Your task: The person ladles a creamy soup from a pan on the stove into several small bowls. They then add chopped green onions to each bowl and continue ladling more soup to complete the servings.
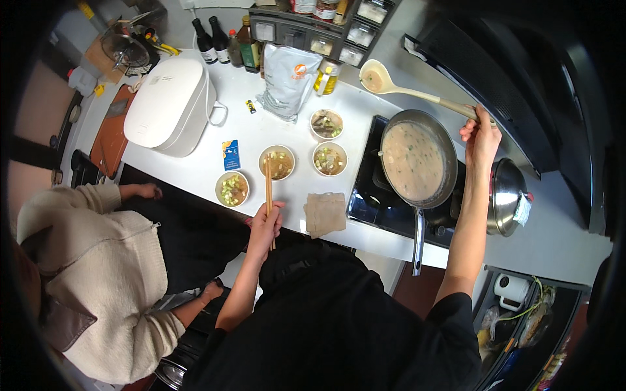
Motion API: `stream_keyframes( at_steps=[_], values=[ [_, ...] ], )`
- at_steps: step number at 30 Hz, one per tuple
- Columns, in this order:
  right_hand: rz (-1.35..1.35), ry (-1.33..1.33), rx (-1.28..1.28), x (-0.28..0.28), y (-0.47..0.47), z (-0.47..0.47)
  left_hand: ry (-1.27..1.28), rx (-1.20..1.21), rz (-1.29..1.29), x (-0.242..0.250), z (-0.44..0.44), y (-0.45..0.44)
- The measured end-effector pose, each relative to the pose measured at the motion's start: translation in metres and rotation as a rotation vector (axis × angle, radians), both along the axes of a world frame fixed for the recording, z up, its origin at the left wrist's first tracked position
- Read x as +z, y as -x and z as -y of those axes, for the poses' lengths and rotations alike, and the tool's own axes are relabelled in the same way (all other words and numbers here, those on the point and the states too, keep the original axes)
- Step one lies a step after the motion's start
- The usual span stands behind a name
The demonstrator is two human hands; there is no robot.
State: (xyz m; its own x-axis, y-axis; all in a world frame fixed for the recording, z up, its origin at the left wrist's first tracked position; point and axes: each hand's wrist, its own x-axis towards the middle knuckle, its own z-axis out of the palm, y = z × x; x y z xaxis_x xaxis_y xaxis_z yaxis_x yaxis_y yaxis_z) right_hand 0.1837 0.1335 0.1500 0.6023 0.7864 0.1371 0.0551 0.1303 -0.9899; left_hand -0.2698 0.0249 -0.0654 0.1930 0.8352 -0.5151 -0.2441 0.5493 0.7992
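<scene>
My left hand [266,227] grips a pair of wooden chopsticks [268,188], whose tips reach into a small white bowl [277,162] of brownish food with chopped scallion. Raised at the upper right, my right hand [481,134] holds the handle of a cream ladle [415,90] with a little thick soup in its scoop. Below the ladle, a pan [413,161] of thick, pale soup with green bits stands on the black cooktop [359,195]. Three similar bowls stand nearby: one [232,189] at the left, two [330,158] [326,124] nearer the cooktop.
A folded brown cloth [324,214] lies by the counter's front edge. Behind the bowls are a silver bag [288,80], an oil jug [326,78] and bottles [222,41]. A white appliance [166,105] stands left; a lidded metal pot [506,195] right. Another person [107,283] is close at left.
</scene>
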Motion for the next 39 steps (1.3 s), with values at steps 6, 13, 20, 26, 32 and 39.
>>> stream_keyframes(
  at_steps=[6,13,20,26,32,39],
  values=[
    [0.000,0.031,-0.143,-0.011,-0.039,0.058,0.011,-0.060,-0.029,0.012,-0.009,-0.008],
    [0.209,0.195,-0.254,-0.063,-0.065,0.133,-0.014,-0.179,-0.078,0.014,-0.013,-0.027],
    [0.807,0.306,-0.216,-0.109,-0.036,0.180,0.010,-0.256,-0.113,0.023,-0.016,-0.046],
    [1.147,0.372,-0.081,-0.126,-0.008,0.191,0.001,-0.233,-0.139,0.027,-0.009,-0.047],
    [0.946,0.290,-0.252,-0.142,-0.022,0.180,0.032,-0.202,-0.136,0.025,-0.002,-0.046],
    [0.140,0.262,-0.262,-0.146,-0.035,0.164,0.040,-0.179,-0.158,0.025,0.004,-0.042]
  ],
)
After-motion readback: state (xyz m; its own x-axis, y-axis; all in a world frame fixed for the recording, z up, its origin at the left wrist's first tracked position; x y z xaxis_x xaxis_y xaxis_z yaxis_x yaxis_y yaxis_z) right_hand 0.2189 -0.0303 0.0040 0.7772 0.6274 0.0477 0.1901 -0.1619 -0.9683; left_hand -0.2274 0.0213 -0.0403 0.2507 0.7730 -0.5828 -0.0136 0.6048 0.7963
